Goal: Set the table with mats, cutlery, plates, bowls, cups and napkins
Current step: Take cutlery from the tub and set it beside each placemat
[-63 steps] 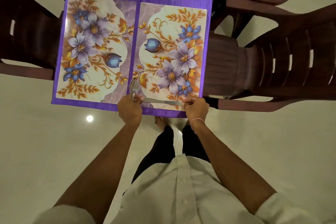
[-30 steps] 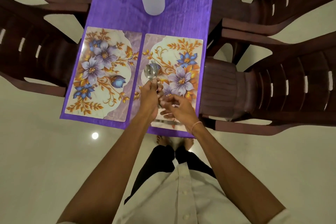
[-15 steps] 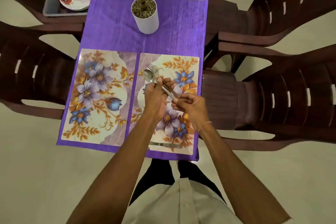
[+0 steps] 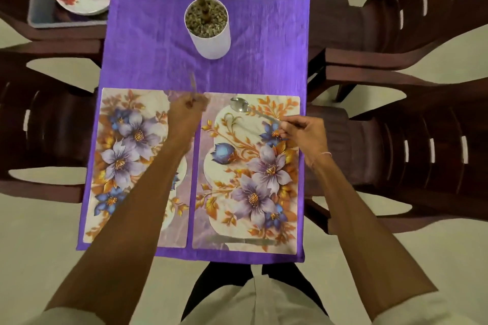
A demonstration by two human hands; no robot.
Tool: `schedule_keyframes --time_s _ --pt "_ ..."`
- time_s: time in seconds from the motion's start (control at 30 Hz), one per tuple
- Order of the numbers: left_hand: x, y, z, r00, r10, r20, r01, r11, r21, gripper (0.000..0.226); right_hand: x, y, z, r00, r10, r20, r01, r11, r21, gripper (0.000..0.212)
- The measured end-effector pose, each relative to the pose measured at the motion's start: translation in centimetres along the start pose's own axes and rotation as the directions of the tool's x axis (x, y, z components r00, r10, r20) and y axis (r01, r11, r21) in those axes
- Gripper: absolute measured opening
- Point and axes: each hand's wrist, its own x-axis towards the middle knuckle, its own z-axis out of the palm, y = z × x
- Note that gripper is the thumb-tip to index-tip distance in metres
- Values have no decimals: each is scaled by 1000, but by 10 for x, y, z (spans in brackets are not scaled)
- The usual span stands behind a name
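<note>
Cutlery going down at the near place settings

The right hand [image 4: 303, 132] pinches the spoon [image 4: 239, 105] by its handle end, bowl at the far edge of the right mat [image 4: 250, 166]. The left hand [image 4: 186, 113] is curled round a thin utensil [image 4: 193, 87] — too blurred to name — at the far corner of the left mat [image 4: 124, 161]. A knife [image 4: 243, 240] lies along the right mat's near edge on the purple-clothed tabletop [image 4: 158, 60].

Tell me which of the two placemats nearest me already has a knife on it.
The right mat, under the right hand: a knife lies along its near edge. The left mat shows no cutlery, though the left arm hides part.
</note>
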Motion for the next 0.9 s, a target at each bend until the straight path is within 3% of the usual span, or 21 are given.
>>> schedule_keyframes --time_s 0.03,0.1,0.23,0.33,0.43,0.53,0.63,0.9 --pt "1 -6 7 999 12 47 -14 999 42 7 7 -1 3 1000 -8 10 8 1000 -24 20" --pt "3 -15 21 994 33 102 -39 998 56 18 21 -2 8 999 -12 34 14 998 -53 17" --pt "14 -25 39 995 78 58 -83 994 78 17 44 -1 13 999 -14 31 19 988 -151 15" --pt "25 -32 44 999 27 41 -30 997 68 15 60 -3 16 1000 -10 3 10 971 -240 13" --pt "33 -39 46 991 -127 51 129 991 -30 11 75 -2 29 993 7 -118 -42 953 -299 17" --pt "33 -46 48 973 -221 70 230 957 -175 10 82 1 47 955 -17 -295 -77 949 -305 8" --pt "32 -51 50 975 -220 36 222 946 -236 10 80 3 58 909 -27 -416 -98 956 -276 12" --pt "39 -63 54 966 -257 30 252 906 -340 46 74 5 65 881 0 -474 -92 981 -170 14"
